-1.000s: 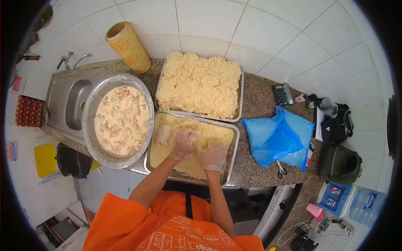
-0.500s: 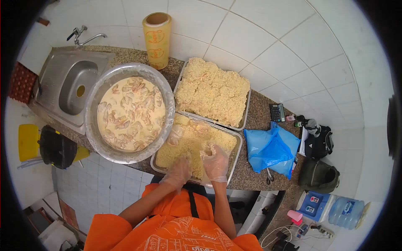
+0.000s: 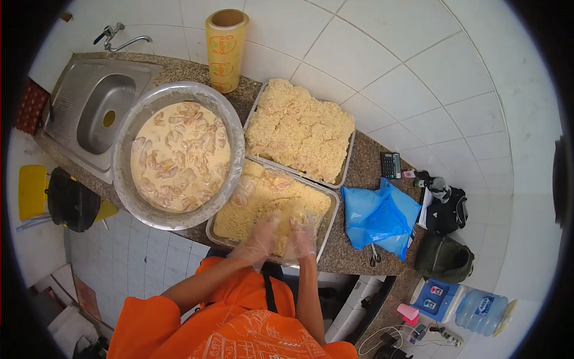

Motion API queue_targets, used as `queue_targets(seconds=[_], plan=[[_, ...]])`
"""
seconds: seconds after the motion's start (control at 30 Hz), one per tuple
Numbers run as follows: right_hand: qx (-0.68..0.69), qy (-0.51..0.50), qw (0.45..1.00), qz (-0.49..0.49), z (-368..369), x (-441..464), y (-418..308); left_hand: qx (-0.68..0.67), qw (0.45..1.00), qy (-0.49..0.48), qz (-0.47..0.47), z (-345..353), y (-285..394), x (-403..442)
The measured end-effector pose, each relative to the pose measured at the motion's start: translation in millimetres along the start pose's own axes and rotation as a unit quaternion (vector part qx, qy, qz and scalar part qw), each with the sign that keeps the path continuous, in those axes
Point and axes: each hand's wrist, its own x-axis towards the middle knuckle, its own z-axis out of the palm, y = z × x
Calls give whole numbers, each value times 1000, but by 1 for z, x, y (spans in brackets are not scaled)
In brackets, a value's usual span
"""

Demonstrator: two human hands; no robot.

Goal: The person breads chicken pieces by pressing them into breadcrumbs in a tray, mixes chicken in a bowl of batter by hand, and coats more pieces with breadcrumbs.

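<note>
A metal tray [image 3: 330,222] of pale yellow breadcrumbs [image 3: 239,222] lies in front of me. Over its crumbs, my left hand [image 3: 261,237], in a clear plastic glove, bends inward with its fingertips blurred. Facing it is my right hand [image 3: 302,240], also gloved, its fingers curled at a blurred crumb-coated piece [image 3: 291,216] between the hands. More pieces [image 3: 244,190] lie at the tray's left and back, partly under crumbs. To the left, a large metal basin [image 3: 122,179] holds raw chicken pieces [image 3: 179,158] in a creamy liquid.
Behind the crumbs stands a second tray [image 3: 348,158] heaped with crumb-coated pieces [image 3: 299,128]. A roll of cling film [image 3: 225,54] stands upright near the wall. On the right are a blue plastic bag [image 3: 382,215], scissors [image 3: 375,256] and a calculator [image 3: 391,165]. A sink [image 3: 107,113] is far left.
My right hand has lowered its crumb-coated piece toward the crumbs and come closer to my left hand. My left hand has moved slightly toward it. The whole view has shifted a little.
</note>
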Motion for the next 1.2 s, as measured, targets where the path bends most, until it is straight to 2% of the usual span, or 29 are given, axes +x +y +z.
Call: queue_targets(seconds=[0.03,0.13,0.2,0.23,0.3,0.33,0.43,0.5,0.57,0.63,0.7,0.8,0.83,0.93,1.03,1.07,1.13,1.2], plan=[[-54,15,997,-44,-2,3,1,-54,996,42,56,-8,1,5],[-151,105,979,-84,-2,13,-12,147,988,51,11,-43,44,7],[-170,114,977,-62,-15,3,-53,228,958,121,121,-39,35,28],[-184,151,967,-88,-13,8,-39,268,935,153,176,-38,34,38],[-211,225,941,-139,-5,18,-14,224,917,237,231,-26,43,65],[-235,236,935,-126,-3,21,-8,201,904,277,258,-17,49,75],[-261,250,929,-77,-4,30,-29,308,878,209,301,13,37,102],[-219,232,947,-32,-12,37,-32,358,842,206,348,36,-5,117],[-38,238,966,-93,-13,57,46,404,814,194,370,43,-21,120],[-37,226,964,-135,-21,45,42,445,796,175,372,45,-24,119],[-209,196,942,-177,-33,43,1,437,802,179,366,48,-26,124],[-420,108,889,-145,-30,46,-20,420,803,197,373,52,-37,126],[-419,151,880,-163,-26,52,-19,414,802,212,376,50,-33,126],[-330,74,930,-143,-26,58,-11,236,881,209,354,23,-13,106],[-242,29,968,-59,-19,50,-14,234,897,272,260,0,17,60],[-214,11,976,-29,-15,48,-9,196,916,242,252,-9,22,49],[-208,49,974,-72,-8,49,6,115,947,188,234,-25,22,32],[-197,71,970,-121,-7,47,6,131,950,179,222,-34,4,20]])
